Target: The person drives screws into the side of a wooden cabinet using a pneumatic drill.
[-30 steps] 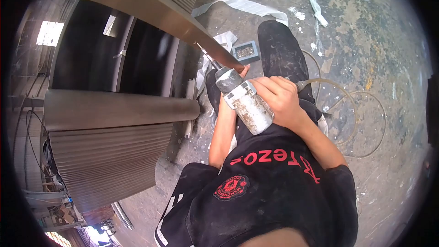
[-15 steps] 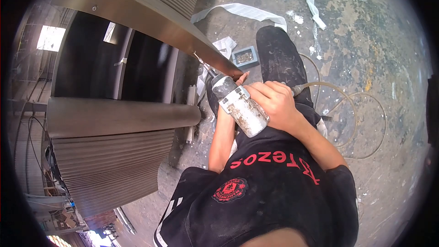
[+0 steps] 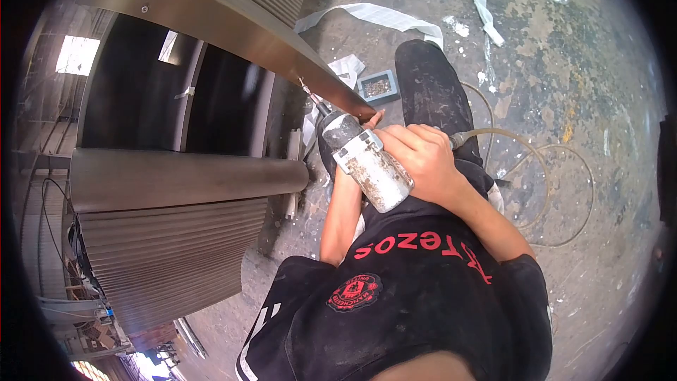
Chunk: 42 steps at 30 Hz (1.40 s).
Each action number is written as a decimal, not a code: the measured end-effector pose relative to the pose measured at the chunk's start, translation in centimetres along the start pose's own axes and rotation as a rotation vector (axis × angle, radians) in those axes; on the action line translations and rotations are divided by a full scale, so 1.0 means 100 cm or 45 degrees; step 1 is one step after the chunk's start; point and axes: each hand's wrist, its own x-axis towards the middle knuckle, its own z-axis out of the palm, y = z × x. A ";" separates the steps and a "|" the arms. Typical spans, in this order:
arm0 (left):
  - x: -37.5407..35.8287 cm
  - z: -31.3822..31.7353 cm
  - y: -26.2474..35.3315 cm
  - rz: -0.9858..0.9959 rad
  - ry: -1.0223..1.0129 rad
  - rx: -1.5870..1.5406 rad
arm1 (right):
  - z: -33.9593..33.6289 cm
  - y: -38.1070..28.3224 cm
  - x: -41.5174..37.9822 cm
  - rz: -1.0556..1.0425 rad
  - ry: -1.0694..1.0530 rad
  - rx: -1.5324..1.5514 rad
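My right hand is closed around the grip of a worn, paint-spattered power driver with a hose at its handle. The driver's thin bit points up and left, its tip by the lower edge of a brushed metal beam. Mostly hidden behind the driver, my left hand shows only a few fingers, which hold the near end corner of that beam. The beam belongs to a large metal cabinet-like frame with dark inner panels.
A small grey-blue tray of small metal pieces sits on the floor by my knee. White strips lie beyond it. A hose loops on the right. A ribbed metal panel and rounded edge are on the left.
The driver has shifted very slightly left, its bit staying near the beam's edge. Both hands keep nearly the same places.
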 end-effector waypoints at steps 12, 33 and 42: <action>0.010 0.009 -0.027 -0.117 0.179 -1.123 | -0.008 0.006 -0.001 0.016 -0.016 0.055; 0.019 -0.009 -0.083 -0.538 0.620 -1.314 | -0.018 -0.003 -0.009 0.055 -0.141 0.041; -0.051 -0.030 0.100 -0.343 0.053 -1.443 | -0.027 -0.009 -0.022 0.030 -0.211 0.096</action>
